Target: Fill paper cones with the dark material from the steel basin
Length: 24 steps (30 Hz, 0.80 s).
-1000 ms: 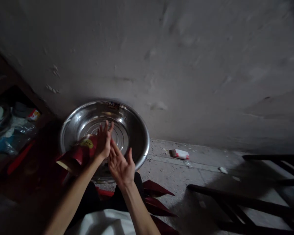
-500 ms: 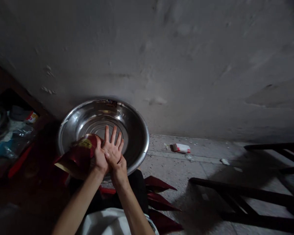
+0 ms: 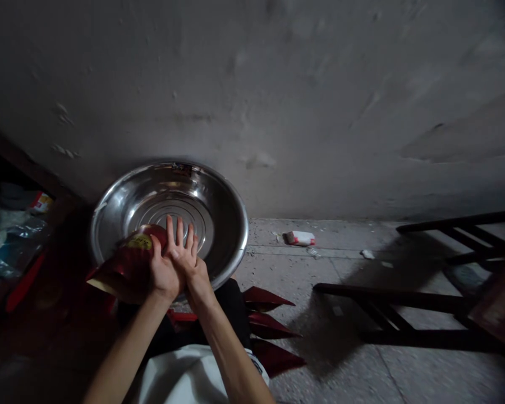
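My left hand [image 3: 167, 275] is palm up, with its fingers spread over the near side of a large steel basin [image 3: 235, 247]. My right hand [image 3: 197, 276] lies against it from the right; its thumb appears to press on the left palm, and its other fingers are mostly hidden behind. Just left of the hands, a dark red bag [image 3: 128, 261] with a yellow label leans over the basin's near rim. Whether the left hand touches the bag I cannot tell.
Several dark red pointed packets [image 3: 269, 325] stick out beside my right leg. A white and red box [image 3: 301, 238] lies on the floor by the wall [image 3: 303, 112]. Dark stool legs [image 3: 387, 294] stand at right. Clear plastic bags [image 3: 17, 241] lie at the far left.
The whole scene has shifted left and slightly up in view. The fingers of my left hand are closer together than before, and my hands remain joined. The bag stays by the basin rim.
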Each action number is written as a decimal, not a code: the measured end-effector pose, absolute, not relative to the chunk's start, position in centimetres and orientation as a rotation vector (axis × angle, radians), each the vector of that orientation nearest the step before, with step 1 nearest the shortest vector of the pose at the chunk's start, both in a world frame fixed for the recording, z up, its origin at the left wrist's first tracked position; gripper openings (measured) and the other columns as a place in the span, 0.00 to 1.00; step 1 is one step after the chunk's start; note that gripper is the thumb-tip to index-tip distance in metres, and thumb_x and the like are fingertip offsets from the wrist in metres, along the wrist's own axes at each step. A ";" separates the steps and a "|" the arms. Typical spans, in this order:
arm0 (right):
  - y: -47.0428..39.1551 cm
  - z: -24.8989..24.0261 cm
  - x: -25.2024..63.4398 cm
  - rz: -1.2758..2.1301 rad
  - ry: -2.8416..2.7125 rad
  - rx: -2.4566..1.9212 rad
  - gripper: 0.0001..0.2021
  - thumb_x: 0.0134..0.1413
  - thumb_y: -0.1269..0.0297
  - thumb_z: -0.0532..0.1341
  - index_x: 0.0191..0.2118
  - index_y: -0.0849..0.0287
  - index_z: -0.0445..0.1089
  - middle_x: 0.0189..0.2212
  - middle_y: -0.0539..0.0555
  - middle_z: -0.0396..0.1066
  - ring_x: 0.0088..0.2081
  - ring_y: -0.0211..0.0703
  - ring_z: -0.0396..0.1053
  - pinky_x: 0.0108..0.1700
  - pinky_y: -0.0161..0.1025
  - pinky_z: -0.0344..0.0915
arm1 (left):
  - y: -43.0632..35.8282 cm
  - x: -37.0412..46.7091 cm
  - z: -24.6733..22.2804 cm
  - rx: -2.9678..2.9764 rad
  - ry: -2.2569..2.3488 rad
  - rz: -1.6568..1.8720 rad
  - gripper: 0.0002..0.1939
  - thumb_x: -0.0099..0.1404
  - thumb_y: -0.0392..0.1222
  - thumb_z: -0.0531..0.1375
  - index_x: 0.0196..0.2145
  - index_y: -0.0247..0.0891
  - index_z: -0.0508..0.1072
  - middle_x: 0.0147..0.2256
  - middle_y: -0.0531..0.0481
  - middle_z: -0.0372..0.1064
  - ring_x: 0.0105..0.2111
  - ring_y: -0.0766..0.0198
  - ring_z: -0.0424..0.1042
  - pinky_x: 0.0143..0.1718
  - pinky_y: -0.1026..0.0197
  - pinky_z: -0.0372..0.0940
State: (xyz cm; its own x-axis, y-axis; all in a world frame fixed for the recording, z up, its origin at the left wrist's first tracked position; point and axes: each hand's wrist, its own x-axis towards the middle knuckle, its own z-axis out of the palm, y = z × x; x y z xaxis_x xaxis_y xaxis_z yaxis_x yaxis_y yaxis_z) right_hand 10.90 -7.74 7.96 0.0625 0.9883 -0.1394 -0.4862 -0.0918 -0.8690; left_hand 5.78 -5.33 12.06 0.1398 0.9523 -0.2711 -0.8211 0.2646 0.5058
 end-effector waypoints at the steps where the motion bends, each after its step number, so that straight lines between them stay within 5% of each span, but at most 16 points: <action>1: -7.8 8.4 11.2 1.471 -0.634 -0.950 0.28 0.51 0.58 0.70 0.59 0.49 0.71 0.71 0.52 0.49 0.68 0.55 0.57 0.63 0.57 0.65 | -5.2 5.9 12.3 0.263 0.617 1.306 0.31 0.72 0.68 0.39 0.66 0.63 0.61 0.70 0.61 0.51 0.71 0.53 0.45 0.68 0.43 0.49; 9: -9.0 10.9 12.2 1.638 -0.514 -0.732 0.38 0.39 0.63 0.75 0.60 0.56 0.69 0.61 0.57 0.69 0.61 0.57 0.68 0.59 0.53 0.70 | -5.1 5.9 13.6 0.306 0.575 1.298 0.33 0.70 0.70 0.38 0.65 0.64 0.62 0.69 0.62 0.53 0.71 0.53 0.46 0.69 0.44 0.48; 13: -9.6 10.5 12.2 1.695 -0.505 -0.672 0.47 0.36 0.62 0.76 0.65 0.53 0.61 0.59 0.57 0.70 0.57 0.57 0.72 0.60 0.56 0.68 | -5.0 5.6 13.3 0.260 0.556 1.273 0.33 0.71 0.69 0.38 0.65 0.62 0.62 0.68 0.60 0.55 0.70 0.54 0.50 0.68 0.46 0.49; 18: -9.1 9.9 12.2 1.686 -0.531 -0.691 0.33 0.41 0.63 0.75 0.56 0.58 0.70 0.56 0.58 0.73 0.57 0.56 0.72 0.61 0.54 0.68 | -4.9 5.9 13.6 0.281 0.627 1.316 0.33 0.71 0.69 0.36 0.67 0.63 0.58 0.69 0.61 0.53 0.70 0.56 0.49 0.68 0.46 0.49; 24: -8.9 9.0 10.5 1.587 -0.430 -0.747 0.30 0.44 0.65 0.74 0.56 0.58 0.72 0.54 0.57 0.75 0.56 0.53 0.73 0.61 0.50 0.68 | -4.9 5.7 13.0 0.350 0.642 1.369 0.33 0.71 0.70 0.35 0.67 0.65 0.59 0.70 0.63 0.49 0.71 0.56 0.45 0.69 0.45 0.47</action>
